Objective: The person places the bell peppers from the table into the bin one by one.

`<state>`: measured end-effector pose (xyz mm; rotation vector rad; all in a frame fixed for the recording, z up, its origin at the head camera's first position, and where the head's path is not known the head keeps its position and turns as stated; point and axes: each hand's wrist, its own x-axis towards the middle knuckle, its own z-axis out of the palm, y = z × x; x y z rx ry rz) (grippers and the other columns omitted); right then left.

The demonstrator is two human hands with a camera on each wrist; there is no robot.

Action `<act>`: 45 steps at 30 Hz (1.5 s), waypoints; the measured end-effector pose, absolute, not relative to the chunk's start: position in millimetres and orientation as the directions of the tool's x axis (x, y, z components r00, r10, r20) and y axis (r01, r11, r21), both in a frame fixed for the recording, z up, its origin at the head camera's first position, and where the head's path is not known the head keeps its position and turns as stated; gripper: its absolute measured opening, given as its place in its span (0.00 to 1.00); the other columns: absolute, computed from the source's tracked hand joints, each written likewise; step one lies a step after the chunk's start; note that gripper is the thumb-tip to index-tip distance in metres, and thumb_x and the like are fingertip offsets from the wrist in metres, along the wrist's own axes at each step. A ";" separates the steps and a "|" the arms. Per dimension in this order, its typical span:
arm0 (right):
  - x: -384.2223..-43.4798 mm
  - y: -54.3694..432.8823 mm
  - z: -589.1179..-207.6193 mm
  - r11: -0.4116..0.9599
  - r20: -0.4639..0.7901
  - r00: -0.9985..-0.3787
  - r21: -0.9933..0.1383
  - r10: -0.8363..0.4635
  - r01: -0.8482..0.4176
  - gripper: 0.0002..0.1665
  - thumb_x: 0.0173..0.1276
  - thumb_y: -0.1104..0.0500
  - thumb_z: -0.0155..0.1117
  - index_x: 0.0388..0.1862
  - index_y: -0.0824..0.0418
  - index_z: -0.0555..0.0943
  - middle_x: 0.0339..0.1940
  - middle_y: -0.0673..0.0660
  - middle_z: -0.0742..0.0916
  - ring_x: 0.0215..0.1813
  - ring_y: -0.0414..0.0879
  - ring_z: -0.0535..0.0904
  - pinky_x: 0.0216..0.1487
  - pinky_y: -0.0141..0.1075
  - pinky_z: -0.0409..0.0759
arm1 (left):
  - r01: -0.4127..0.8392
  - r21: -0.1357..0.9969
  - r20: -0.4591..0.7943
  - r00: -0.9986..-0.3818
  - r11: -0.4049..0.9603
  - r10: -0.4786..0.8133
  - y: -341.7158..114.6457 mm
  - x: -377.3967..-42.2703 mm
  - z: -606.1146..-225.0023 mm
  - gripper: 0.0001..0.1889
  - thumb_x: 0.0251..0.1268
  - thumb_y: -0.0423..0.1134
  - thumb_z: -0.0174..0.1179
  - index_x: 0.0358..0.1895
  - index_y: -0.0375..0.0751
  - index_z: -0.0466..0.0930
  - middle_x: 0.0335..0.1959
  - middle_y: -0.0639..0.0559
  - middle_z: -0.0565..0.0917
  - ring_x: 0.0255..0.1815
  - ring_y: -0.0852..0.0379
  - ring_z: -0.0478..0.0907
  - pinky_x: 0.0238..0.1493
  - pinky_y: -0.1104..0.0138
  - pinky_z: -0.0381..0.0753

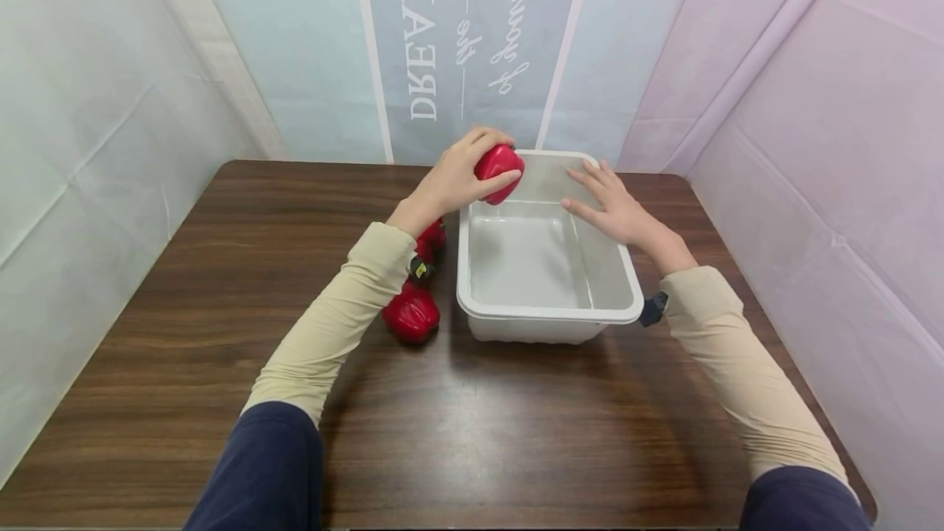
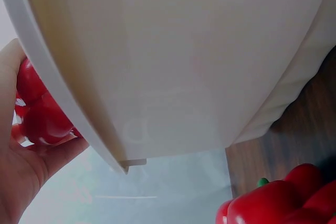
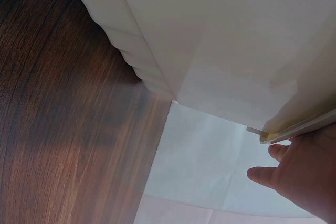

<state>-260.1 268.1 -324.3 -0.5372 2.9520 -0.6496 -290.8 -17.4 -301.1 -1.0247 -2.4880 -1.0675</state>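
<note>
A red bell pepper [image 1: 498,174] is gripped in my left hand [image 1: 460,173], above the far left corner of a white plastic bin [image 1: 549,311]. The left wrist view shows the same pepper [image 2: 44,109] behind the bin's rim, fingers and thumb around it. My right hand [image 1: 608,205] hovers over the bin's right side with fingers spread, holding nothing. In the right wrist view part of that hand [image 3: 307,169] is hidden by the rim. More red peppers lie left of the bin, one nearer pepper [image 1: 411,314] and another [image 1: 433,236] partly hidden by my left wrist.
The bin stands on a dark wood table [image 1: 472,433]; its visible floor is bare. A printed cloth [image 1: 472,47] hangs behind the table's back edge. Pale sheets line the left [image 1: 81,146] and right [image 1: 841,170] sides.
</note>
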 end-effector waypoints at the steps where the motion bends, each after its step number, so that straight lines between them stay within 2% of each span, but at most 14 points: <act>1: -259.9 268.1 -324.4 0.850 0.003 -0.937 -0.418 -0.350 -0.319 0.42 0.67 0.35 0.46 0.74 0.52 0.52 0.76 0.59 0.46 0.75 0.53 0.27 0.70 0.57 0.31 | 0.688 0.539 0.463 -0.724 0.486 0.512 -17.1 -290.7 -301.7 0.24 0.56 0.53 0.61 0.55 0.50 0.72 0.56 0.54 0.71 0.52 0.58 0.71 0.47 0.67 0.79; 25: -257.6 267.2 -323.1 0.846 0.001 -0.937 -0.430 -0.348 -0.315 0.42 0.67 0.36 0.46 0.74 0.52 0.53 0.76 0.59 0.47 0.75 0.53 0.27 0.70 0.58 0.32 | 0.686 0.550 0.440 -0.723 0.477 0.533 -11.4 -288.8 -312.1 0.26 0.56 0.53 0.62 0.57 0.48 0.72 0.56 0.53 0.71 0.52 0.56 0.71 0.49 0.63 0.79; 34: -257.6 267.6 -323.4 0.847 -0.004 -0.937 -0.429 -0.348 -0.313 0.42 0.67 0.35 0.46 0.74 0.52 0.52 0.76 0.58 0.46 0.75 0.53 0.27 0.70 0.60 0.33 | 0.688 0.541 0.433 -0.721 0.484 0.541 -10.0 -288.3 -314.7 0.25 0.56 0.54 0.62 0.56 0.53 0.72 0.57 0.54 0.71 0.52 0.57 0.72 0.49 0.64 0.79; 45: -256.4 266.9 -323.1 0.847 -0.007 -0.939 -0.433 -0.345 -0.308 0.41 0.67 0.35 0.46 0.74 0.50 0.52 0.76 0.58 0.46 0.75 0.52 0.27 0.69 0.61 0.33 | 0.694 0.510 0.415 -0.716 0.507 0.562 -9.0 -287.7 -317.2 0.26 0.56 0.56 0.60 0.57 0.51 0.71 0.57 0.53 0.70 0.54 0.56 0.70 0.49 0.64 0.79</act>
